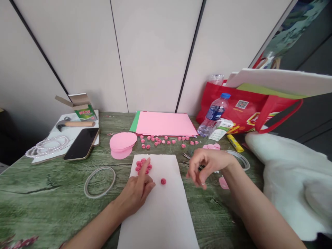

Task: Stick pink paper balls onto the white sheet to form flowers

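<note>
My left hand point(135, 195) rests over a white sheet point(166, 214), its index finger stretched out onto a cluster of small pink paper roses point(138, 163) at the sheet's upper left. The other fingers are bent, with nothing seen in them. One separate paper rose point(163, 181) sits on the sheet to the right of that hand. Off the sheet's right edge hangs my right hand point(207, 164), fingers loosely bent and apart, holding nothing I can see. Scissors point(186, 155) lie partly hidden behind it. Several more rolled paper roses point(168, 142) are scattered behind the sheet.
Pink paper circles point(123, 141), tape rolls point(100, 197), point(246, 162) and pink sheets point(166, 123) lie around. A phone point(82, 143), hammer point(80, 123) and beads point(49, 147) are left. Right stand a bottle point(214, 112), glue stick point(235, 143) and red bag point(249, 107).
</note>
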### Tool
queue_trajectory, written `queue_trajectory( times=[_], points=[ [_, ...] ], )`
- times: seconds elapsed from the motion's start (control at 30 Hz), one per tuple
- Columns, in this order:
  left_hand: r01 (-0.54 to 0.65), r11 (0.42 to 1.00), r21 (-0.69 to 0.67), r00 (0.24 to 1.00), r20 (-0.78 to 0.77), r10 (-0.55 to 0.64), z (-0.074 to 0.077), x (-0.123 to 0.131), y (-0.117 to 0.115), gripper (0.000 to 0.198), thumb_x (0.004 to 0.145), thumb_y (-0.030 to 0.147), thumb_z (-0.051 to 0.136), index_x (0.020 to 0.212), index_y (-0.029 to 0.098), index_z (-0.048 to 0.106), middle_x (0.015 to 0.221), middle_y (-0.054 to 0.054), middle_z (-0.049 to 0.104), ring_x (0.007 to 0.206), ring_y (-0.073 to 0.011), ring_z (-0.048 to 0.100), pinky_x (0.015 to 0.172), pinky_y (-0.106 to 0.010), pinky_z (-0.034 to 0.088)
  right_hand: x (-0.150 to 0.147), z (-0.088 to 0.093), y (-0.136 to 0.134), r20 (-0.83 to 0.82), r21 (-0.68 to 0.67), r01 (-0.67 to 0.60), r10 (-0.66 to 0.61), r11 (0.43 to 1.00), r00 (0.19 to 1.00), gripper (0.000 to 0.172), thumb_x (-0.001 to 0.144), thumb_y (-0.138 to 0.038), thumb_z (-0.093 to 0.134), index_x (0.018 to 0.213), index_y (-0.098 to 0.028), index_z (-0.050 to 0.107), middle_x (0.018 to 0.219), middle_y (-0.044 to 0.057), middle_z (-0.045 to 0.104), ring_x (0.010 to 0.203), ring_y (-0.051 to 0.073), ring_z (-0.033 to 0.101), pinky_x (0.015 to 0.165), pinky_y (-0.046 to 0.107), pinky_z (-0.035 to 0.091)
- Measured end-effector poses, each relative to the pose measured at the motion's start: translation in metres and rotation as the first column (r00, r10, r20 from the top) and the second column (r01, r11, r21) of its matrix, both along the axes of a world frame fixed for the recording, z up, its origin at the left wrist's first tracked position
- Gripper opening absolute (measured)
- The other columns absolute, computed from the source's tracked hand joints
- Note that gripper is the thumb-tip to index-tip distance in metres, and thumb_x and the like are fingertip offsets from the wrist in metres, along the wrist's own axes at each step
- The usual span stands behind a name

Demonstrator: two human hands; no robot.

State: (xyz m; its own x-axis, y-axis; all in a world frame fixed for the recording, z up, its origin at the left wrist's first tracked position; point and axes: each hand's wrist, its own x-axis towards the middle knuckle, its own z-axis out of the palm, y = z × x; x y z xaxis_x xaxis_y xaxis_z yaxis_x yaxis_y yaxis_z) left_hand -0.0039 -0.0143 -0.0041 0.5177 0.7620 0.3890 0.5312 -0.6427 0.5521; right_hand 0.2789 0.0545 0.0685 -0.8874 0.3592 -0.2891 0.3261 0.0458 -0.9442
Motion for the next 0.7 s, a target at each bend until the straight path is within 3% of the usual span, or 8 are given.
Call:
queue_trajectory(
  times=[0.07, 0.17, 0.23, 0.3, 0.37, 0.47, 0.6, 0.7],
  points=[
    [-0.006, 1.0, 0.007, 1.0, 0.006, 0.006, 0.0, 0.0, 0.0, 0.056, 0.093, 0.022, 0.029, 0.142, 0.012, 0.005, 0.071, 0.0, 0.065, 0.063, -0.0145, 0.062, 0.066, -0.028, 0.05, 0.004, 0.002, -0.007, 0.041, 0.037, 0.031, -0.032, 0.999, 0.999, 0.026, 0.081, -0.039, 0.059, 0.085, -0.014, 0.066, 0.061, 0.0, 0.065, 0.061, 0.012, 0.062, 0.067, 0.025, 0.048],
    [-0.024, 1.0, -0.002, 1.0, 0.011, 0.025, 0.0, 0.0, -0.001, 0.055, 0.093, 0.023, 0.029, 0.142, 0.012, 0.008, 0.07, 0.001, 0.064, 0.063, -0.0144, 0.062, 0.066, -0.028, 0.049, -0.001, -0.001, -0.017, 0.129, 0.298, 0.069, -0.112, 0.952, 0.985, 0.013, 0.081, -0.021, 0.057, 0.082, -0.015, 0.068, 0.073, 0.002, 0.067, 0.067, 0.012, 0.061, 0.066, 0.023, 0.045],
    [-0.031, 0.999, -0.011, 0.999, 0.009, 0.032, -0.001, -0.001, -0.001, 0.051, 0.093, 0.025, 0.029, 0.14, 0.013, 0.016, 0.071, 0.0, 0.065, 0.062, -0.0143, 0.061, 0.066, -0.028, 0.049, -0.009, -0.006, -0.026, 0.212, 0.546, 0.104, -0.258, 0.831, 0.943, 0.018, 0.079, -0.009, 0.052, 0.075, -0.017, 0.068, 0.077, 0.002, 0.067, 0.069, 0.012, 0.06, 0.066, 0.023, 0.043],
    [-0.04, 0.999, -0.018, 0.999, 0.006, 0.04, -0.001, -0.001, -0.001, 0.047, 0.092, 0.025, 0.029, 0.138, 0.014, 0.024, 0.071, -0.001, 0.065, 0.061, -0.0143, 0.061, 0.065, -0.028, 0.049, -0.02, -0.013, -0.035, 0.227, 0.743, 0.164, -0.475, 0.649, 0.85, 0.024, 0.077, -0.005, 0.049, 0.07, -0.018, 0.067, 0.07, 0.001, 0.065, 0.065, 0.013, 0.057, 0.064, 0.024, 0.04],
    [-0.052, 0.998, -0.021, 0.999, 0.011, 0.052, -0.001, -0.001, -0.001, 0.046, 0.092, 0.025, 0.03, 0.137, 0.014, 0.026, 0.07, 0.0, 0.065, 0.06, -0.0144, 0.061, 0.064, -0.027, 0.048, -0.032, -0.024, -0.044, 0.132, 0.806, 0.272, -0.608, 0.525, 0.783, 0.017, 0.079, -0.01, 0.053, 0.075, -0.019, 0.066, 0.07, 0.001, 0.062, 0.066, 0.014, 0.056, 0.062, 0.024, 0.04],
    [-0.071, 0.997, -0.011, 0.997, 0.022, 0.071, -0.001, 0.0, -0.001, 0.05, 0.092, 0.025, 0.03, 0.139, 0.013, 0.02, 0.069, 0.0, 0.066, 0.059, -0.0139, 0.06, 0.063, -0.026, 0.048, -0.048, -0.049, -0.052, -0.077, 0.678, 0.496, -0.619, 0.542, 0.782, 0.011, 0.079, -0.019, 0.059, 0.088, -0.018, 0.065, 0.083, 0.003, 0.057, 0.067, 0.011, 0.055, 0.06, 0.022, 0.042],
    [-0.076, 0.997, 0.026, 0.997, 0.036, 0.075, -0.002, 0.0, -0.002, 0.048, 0.094, 0.028, 0.029, 0.139, 0.015, 0.021, 0.068, 0.002, 0.065, 0.054, -0.0127, 0.057, 0.06, -0.025, 0.048, -0.057, -0.075, -0.053, -0.116, 0.607, 0.534, -0.599, 0.588, 0.792, 0.019, 0.078, -0.02, 0.063, 0.096, -0.021, 0.065, 0.085, 0.002, 0.051, 0.067, 0.01, 0.051, 0.061, 0.023, 0.042],
    [-0.069, 0.997, 0.017, 0.997, 0.026, 0.069, -0.005, -0.001, -0.001, 0.042, 0.094, 0.029, 0.029, 0.133, 0.016, 0.034, 0.071, 0.0, 0.065, 0.058, -0.0132, 0.059, 0.063, -0.024, 0.048, -0.057, -0.079, -0.053, -0.104, 0.597, 0.528, -0.594, 0.604, 0.798, 0.016, 0.078, -0.019, 0.063, 0.094, -0.022, 0.065, 0.086, 0.001, 0.049, 0.067, 0.01, 0.048, 0.062, 0.023, 0.041]
  ],
)
